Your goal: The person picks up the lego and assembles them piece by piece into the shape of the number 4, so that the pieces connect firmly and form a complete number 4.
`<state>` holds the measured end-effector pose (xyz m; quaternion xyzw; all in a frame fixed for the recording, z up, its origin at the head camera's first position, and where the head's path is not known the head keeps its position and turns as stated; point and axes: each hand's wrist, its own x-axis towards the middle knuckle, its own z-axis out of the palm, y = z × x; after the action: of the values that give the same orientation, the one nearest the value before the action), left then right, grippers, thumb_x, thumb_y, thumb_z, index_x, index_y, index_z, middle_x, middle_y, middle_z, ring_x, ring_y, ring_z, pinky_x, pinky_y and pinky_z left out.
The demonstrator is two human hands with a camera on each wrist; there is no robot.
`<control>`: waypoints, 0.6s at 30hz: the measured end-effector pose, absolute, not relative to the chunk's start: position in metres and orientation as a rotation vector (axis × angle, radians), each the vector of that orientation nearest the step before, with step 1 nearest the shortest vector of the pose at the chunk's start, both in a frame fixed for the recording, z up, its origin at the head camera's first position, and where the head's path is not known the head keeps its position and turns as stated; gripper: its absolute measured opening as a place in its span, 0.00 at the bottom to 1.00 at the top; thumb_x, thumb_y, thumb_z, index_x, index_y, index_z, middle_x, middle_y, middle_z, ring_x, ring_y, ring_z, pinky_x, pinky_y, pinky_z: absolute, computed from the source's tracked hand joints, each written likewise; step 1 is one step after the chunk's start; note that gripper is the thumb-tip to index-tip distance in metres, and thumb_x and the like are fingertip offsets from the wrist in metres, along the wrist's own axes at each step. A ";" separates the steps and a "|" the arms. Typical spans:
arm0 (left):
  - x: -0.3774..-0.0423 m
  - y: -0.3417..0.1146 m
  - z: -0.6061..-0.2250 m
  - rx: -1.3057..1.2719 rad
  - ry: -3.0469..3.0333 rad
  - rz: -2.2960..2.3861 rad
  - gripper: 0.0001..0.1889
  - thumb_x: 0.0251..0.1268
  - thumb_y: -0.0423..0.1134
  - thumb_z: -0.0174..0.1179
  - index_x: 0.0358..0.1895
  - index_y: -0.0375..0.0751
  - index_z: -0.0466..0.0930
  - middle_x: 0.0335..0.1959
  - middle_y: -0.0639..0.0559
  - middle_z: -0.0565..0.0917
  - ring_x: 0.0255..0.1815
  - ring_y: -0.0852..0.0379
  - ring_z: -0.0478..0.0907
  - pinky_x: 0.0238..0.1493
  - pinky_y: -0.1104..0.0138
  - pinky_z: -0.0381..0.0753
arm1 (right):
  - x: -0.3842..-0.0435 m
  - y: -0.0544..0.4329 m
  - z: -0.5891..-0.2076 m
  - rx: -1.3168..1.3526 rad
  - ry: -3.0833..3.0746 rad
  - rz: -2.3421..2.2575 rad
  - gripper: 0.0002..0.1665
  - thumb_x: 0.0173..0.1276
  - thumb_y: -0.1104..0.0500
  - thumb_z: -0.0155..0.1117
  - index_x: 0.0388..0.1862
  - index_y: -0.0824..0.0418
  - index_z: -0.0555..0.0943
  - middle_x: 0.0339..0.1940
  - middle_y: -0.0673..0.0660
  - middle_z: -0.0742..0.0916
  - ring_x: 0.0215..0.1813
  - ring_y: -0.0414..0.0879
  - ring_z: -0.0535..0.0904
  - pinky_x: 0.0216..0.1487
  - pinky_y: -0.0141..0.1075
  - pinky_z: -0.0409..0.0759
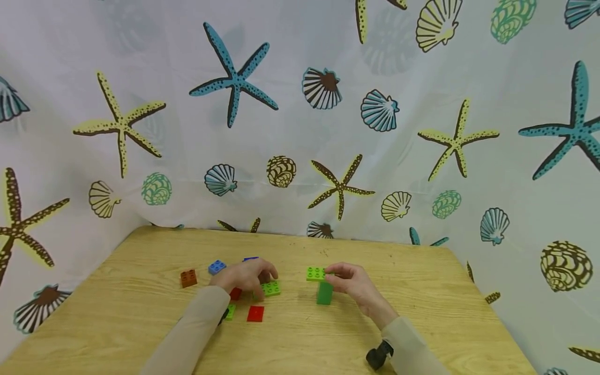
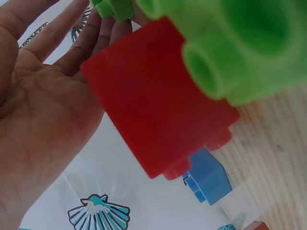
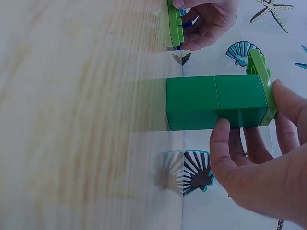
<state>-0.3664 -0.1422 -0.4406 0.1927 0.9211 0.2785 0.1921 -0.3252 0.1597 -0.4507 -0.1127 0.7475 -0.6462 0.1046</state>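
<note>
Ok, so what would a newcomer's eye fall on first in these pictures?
Probably the backdrop in the head view, printed with large starfish and shells. Next, two dark green blocks stacked on the table, topped by an overhanging light green brick that the right hand touches. In the left wrist view, a red block looms large in the middle.

Lane ran over bench [image 1: 300,338] between left hand [image 1: 245,275] and green tower [image 1: 324,294], light green plate [image 1: 315,274] overhanging tower's 9 o'clock. Right hand [image 1: 356,287] blocked tower's 3 o'clock. Brown brick [image 1: 188,278], blue brick [image 1: 216,267] obstructed left hand's 9 and 10 o'clock; curtain [image 1: 281,135] closed bench's 12 o'clock.
</note>
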 end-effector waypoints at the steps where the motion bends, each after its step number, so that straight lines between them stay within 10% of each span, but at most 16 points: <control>1: -0.367 -0.142 -0.441 0.531 2.587 0.775 0.28 0.46 0.26 0.74 0.55 0.45 0.80 0.51 0.50 0.81 0.55 0.51 0.77 0.61 0.51 0.75 | -0.325 0.159 -0.451 -0.326 2.206 -1.905 0.18 0.69 0.58 0.65 0.54 0.66 0.81 0.48 0.54 0.85 0.46 0.43 0.82 0.55 0.47 0.81; 18: -0.371 -0.136 -0.447 0.493 2.612 0.737 0.28 0.46 0.27 0.74 0.53 0.52 0.80 0.49 0.51 0.80 0.50 0.52 0.75 0.60 0.49 0.74 | -0.327 0.159 -0.452 -0.302 2.222 -1.896 0.16 0.68 0.55 0.67 0.51 0.61 0.82 0.46 0.52 0.84 0.44 0.43 0.80 0.54 0.50 0.80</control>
<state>-0.3715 -0.1356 -0.4474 0.1753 0.9296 0.2623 0.1905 -0.3268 0.1591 -0.4518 -0.1025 0.7527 -0.6423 0.1023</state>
